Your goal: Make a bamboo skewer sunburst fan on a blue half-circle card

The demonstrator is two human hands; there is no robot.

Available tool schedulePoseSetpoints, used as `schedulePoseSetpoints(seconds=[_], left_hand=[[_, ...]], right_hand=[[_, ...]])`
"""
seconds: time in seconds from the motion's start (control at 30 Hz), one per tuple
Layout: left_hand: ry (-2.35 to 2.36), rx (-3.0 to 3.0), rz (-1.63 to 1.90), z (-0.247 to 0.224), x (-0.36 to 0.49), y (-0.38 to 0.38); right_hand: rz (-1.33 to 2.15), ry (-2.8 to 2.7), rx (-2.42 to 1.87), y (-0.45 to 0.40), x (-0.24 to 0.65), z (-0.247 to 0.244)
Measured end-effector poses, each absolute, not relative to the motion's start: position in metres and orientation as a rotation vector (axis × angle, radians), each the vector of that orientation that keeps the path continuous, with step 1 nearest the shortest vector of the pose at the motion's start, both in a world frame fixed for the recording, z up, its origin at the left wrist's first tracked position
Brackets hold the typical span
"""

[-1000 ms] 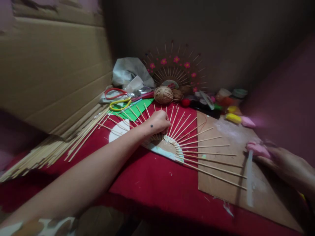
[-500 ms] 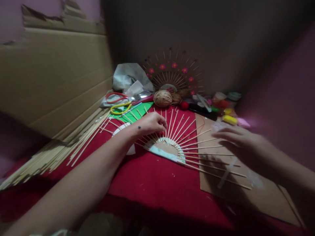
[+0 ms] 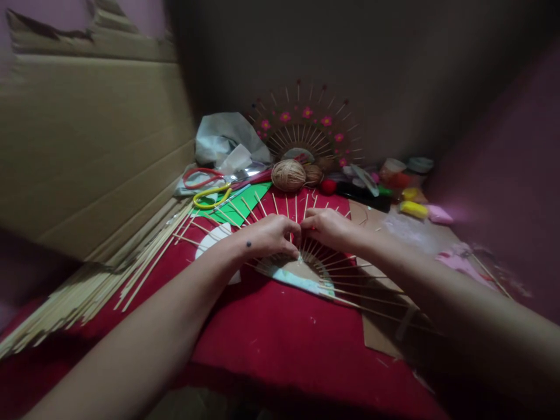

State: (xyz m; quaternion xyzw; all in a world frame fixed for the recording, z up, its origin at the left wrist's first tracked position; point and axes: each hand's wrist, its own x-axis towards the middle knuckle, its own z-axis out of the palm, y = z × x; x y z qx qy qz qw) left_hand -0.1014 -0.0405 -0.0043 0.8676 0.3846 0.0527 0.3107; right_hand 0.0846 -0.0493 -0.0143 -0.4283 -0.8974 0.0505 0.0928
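A fan-shaped frame of thin sticks (image 3: 385, 275) spreads out from a half-round cardboard base (image 3: 301, 286), edged in pale, patterned material. Over the middle sticks, my left hand (image 3: 275, 234) is closed, with thumb and forefinger curled around one stick. My right hand (image 3: 328, 226) meets it from the right, its fingertips pinched together among the sticks just beside my left fingers. Whatever lies between the right fingertips is too small to make out. Both hands hide parts of the sticks.
Loose sticks (image 3: 100, 286) lie in a bundle at left beside a cardboard panel (image 3: 105, 146). Scissors (image 3: 212, 197), green sheet (image 3: 254, 195) and twine ball (image 3: 289, 175) sit behind the frame. A finished-looking flowered fan (image 3: 307, 112) leans at the back. Cardboard (image 3: 380, 335) lies at right.
My right hand has moved left from beyond the stick ends to the middle of the frame, beside my left hand. The left hand has shifted slightly down and stays closed.
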Motion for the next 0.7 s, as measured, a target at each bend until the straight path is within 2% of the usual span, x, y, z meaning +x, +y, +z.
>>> schedulePoseSetpoints(seconds=[0.47,0.7], left_hand=[[1.023,2.278,0.110,-0.0100,-0.0995,-0.0390],[1.074,2.320,0.070,-0.0074,-0.0965,-0.0413]], right_hand=[[0.223,-2.701,-1.270,-0.0396,0.0855,-0.0134],[0.134,-2.619,-1.277,-0.0481,0.0877,-0.0165]])
